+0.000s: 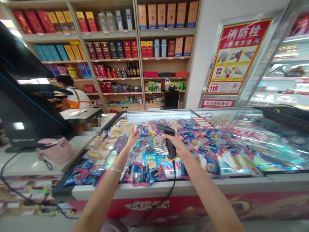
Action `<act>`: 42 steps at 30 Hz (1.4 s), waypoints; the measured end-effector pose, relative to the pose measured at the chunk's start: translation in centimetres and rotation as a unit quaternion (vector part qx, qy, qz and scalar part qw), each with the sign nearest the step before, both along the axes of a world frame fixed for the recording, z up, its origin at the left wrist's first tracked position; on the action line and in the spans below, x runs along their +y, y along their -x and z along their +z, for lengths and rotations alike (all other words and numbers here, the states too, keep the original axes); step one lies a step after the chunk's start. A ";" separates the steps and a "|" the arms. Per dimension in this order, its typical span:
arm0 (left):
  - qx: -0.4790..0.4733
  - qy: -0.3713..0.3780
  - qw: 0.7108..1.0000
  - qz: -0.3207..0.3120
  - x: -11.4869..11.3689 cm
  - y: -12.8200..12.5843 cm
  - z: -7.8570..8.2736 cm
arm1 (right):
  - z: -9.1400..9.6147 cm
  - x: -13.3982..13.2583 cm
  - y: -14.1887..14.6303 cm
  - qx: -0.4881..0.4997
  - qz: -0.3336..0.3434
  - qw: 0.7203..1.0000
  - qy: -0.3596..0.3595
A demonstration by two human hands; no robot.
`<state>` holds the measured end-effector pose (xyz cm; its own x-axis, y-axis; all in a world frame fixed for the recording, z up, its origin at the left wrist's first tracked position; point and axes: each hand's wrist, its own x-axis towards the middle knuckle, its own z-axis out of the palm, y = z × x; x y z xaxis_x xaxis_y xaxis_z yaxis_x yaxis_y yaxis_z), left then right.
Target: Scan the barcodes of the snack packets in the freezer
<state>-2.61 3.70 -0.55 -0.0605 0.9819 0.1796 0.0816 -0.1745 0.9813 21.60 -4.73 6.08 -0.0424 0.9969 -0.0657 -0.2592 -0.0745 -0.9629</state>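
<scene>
My right hand [178, 145] is clamped on the scanner [166, 130]; my left hand [132, 138], just beside it, seems to pinch a small packet [139, 129] above the freezer [217, 185].

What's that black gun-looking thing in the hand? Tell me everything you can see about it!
It is a black plastic handheld barcode scanner, shaped like a small pistol, with a wide head and a yellow band at the bottom of its grip. The right hand wraps the grip, holding it upright above the glass-topped chest freezer. Its head points toward the small colourful packet in the left hand. A black cable hangs from its base.
</scene>
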 end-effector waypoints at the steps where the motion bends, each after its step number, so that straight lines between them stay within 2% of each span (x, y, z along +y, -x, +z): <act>1: -0.019 0.005 1.000 -0.004 0.1 -0.8 0.6 | 0.3 -0.2 -1.5 0.001 -0.016 1.000 -0.006; 5: -0.052 -0.007 0.997 -0.061 0.7 -6.1 3.6 | 1.1 -1.2 -8.1 0.003 -0.093 0.996 0.001; 8: -0.026 -0.046 0.995 -0.084 1.1 -12.0 5.6 | 1.5 -2.5 -12.3 0.007 -0.139 0.990 0.004; 11: 0.030 -0.075 0.992 -0.093 0.6 -18.1 6.8 | 1.6 -3.7 -15.3 0.018 -0.179 0.984 -0.010; 14: 0.166 -0.105 0.978 -0.071 -1.1 -22.5 6.8 | 0.8 -4.6 -17.5 0.021 -0.206 0.978 0.013; 17: 0.367 -0.147 0.918 -0.027 -3.3 -25.0 5.5 | -0.8 -5.0 -19.2 0.029 -0.227 0.972 0.052; 20: 0.484 -0.142 0.863 -0.037 -4.9 -26.0 3.8 | -2.3 -5.1 -20.2 0.060 -0.225 0.968 0.099; 24: 0.532 -0.124 0.837 -0.025 -5.6 -26.5 2.8 | -3.5 -5.2 -20.7 0.095 -0.206 0.964 0.141; 32: 0.538 -0.114 0.835 -0.022 -5.8 -26.5 2.8 | -3.7 -4.9 -20.8 0.094 -0.187 0.963 0.170; 36: 0.525 -0.103 0.844 -0.049 -5.7 -25.9 3.5 | -3.0 -5.1 -20.7 0.078 -0.185 0.965 0.169; 38: 0.507 -0.095 0.856 -0.045 -5.4 -24.7 4.5 | -2.1 -5.3 -20.5 0.072 -0.189 0.967 0.156; 42: 0.492 -0.084 0.866 0.035 -4.2 -19.9 7.0 | 0.9 -5.6 -18.3 0.054 -0.165 0.978 0.111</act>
<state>17.28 -0.48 6.46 0.1448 0.9369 0.3181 0.8794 -0.2693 0.3926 39.90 -10.32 7.01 0.2609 0.9190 -0.2957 -0.4048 -0.1739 -0.8977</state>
